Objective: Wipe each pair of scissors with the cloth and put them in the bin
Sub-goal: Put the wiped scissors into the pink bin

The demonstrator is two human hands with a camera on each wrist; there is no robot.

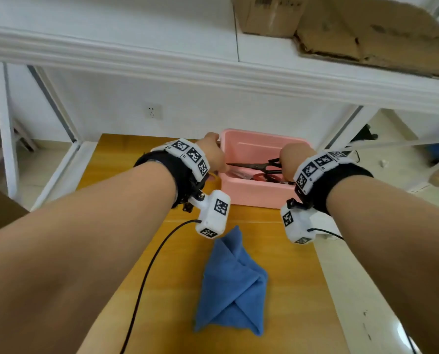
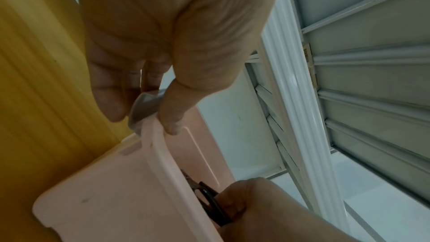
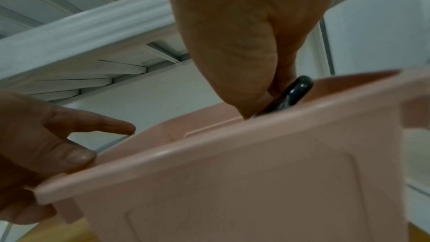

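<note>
A pink bin point(image 1: 254, 195) stands at the far end of the wooden table point(image 1: 290, 277). My left hand point(image 1: 210, 154) grips the bin's left rim point(image 2: 158, 154), thumb inside and fingers outside. Over the bin's right side, my right hand point(image 1: 288, 162) pinches the handle point(image 3: 295, 93) of the black scissors point(image 1: 251, 165). Their blades point left, inside the bin. Red-handled scissors point(image 1: 262, 178) lie on the bin's floor beneath them. The folded blue cloth point(image 1: 233, 284) lies on the table nearer to me, with neither hand on it.
A white metal shelf point(image 1: 213, 70) overhangs the bin and carries cardboard boxes point(image 1: 341, 26). A black cable point(image 1: 149, 267) from the left wrist camera trails across the table. White wall with a socket point(image 1: 153, 111) stands behind.
</note>
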